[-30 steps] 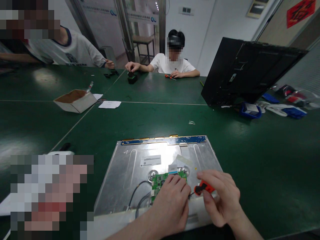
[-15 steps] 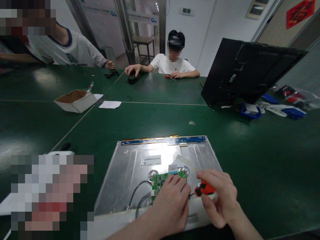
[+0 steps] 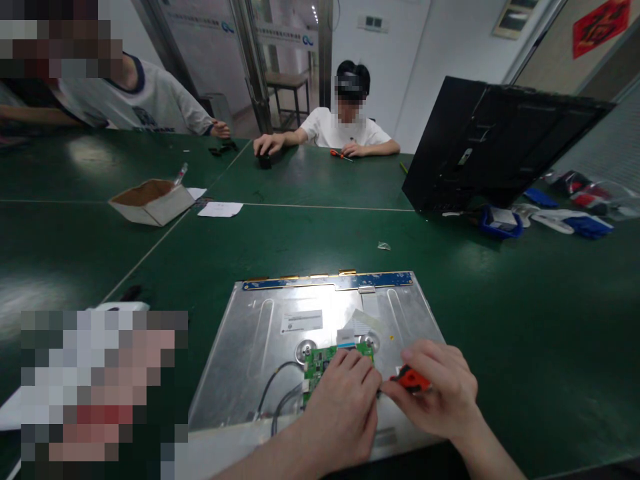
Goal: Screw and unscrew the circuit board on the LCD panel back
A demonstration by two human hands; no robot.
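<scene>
A flat metal-backed display panel [image 3: 250, 320] lies on the table in front of me, a blue circuit strip [image 3: 327, 281] along its far edge. On its near half sits a green circuit board [image 3: 317, 363] with a ribbon cable at the top and dark cables [image 3: 280, 373] at its left. My left hand [image 3: 345, 400] is closed over the board's right part, fingers bunched and covering much of it. In my right hand [image 3: 440, 393] is a screwdriver [image 3: 413, 379] with an orange and black handle, its front end pointing at my left fingers. The tip is hidden.
A large black screen casing [image 3: 490, 147] stands at the right, beside a blue tray [image 3: 500, 223] and gloves [image 3: 590, 225]. A paper box [image 3: 155, 203] and paper [image 3: 220, 209] lie ahead left. Two people sit across the green table [image 3: 310, 233]; one has an orange screwdriver nearby.
My right fingers have closed in around the screwdriver handle, the thumb moving up and left towards my left hand. My left hand stays put. The person opposite has shifted their hand slightly on a black object.
</scene>
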